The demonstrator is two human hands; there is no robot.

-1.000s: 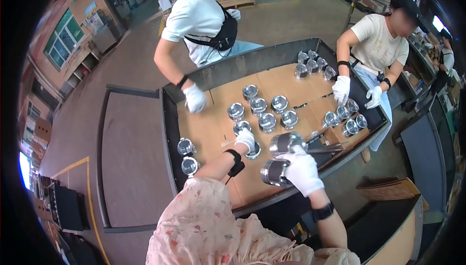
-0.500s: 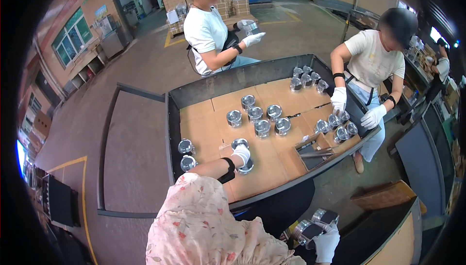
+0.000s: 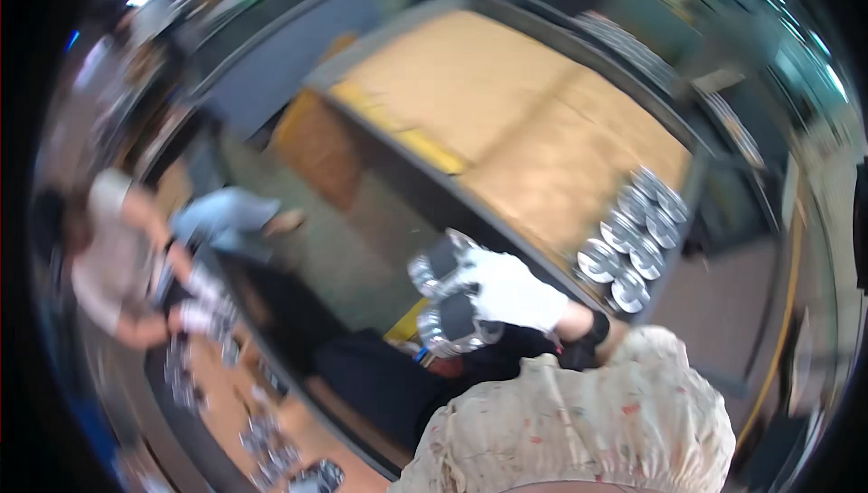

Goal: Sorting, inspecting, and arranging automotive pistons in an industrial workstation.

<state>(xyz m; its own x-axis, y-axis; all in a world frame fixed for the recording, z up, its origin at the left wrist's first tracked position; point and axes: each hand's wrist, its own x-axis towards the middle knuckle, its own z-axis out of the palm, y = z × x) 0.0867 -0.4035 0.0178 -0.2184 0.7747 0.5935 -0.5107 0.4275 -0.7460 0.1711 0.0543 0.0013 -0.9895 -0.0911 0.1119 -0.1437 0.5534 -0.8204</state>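
Note:
My right hand [image 3: 514, 290], in a white glove, is closed on two metal pistons side by side. The upper piston [image 3: 436, 267] and lower piston [image 3: 455, 325] each have a shiny ringed crown and a dark patch on the skirt. They hang over the gap between two cardboard-lined bins, near the edge of the right bin [image 3: 506, 222]. Inside that bin's near right corner stands a cluster of pistons [image 3: 633, 231]. My left hand is out of view. At the lower left edge lies another piston [image 3: 316, 475] in the left bin, blurred.
The left bin [image 3: 348, 434] holds several more pistons [image 3: 265, 443]. A person [image 3: 122, 258] in white gloves leans over its far side. A brown board [image 3: 318, 151] leans near the right bin's far end. A dark frame [image 3: 759, 294] stands to the right.
The view has swung right, from the left bin to the right one. My right hand, still gripping both pistons, now appears mid-picture. My left hand, earlier on a piston, has left the view.

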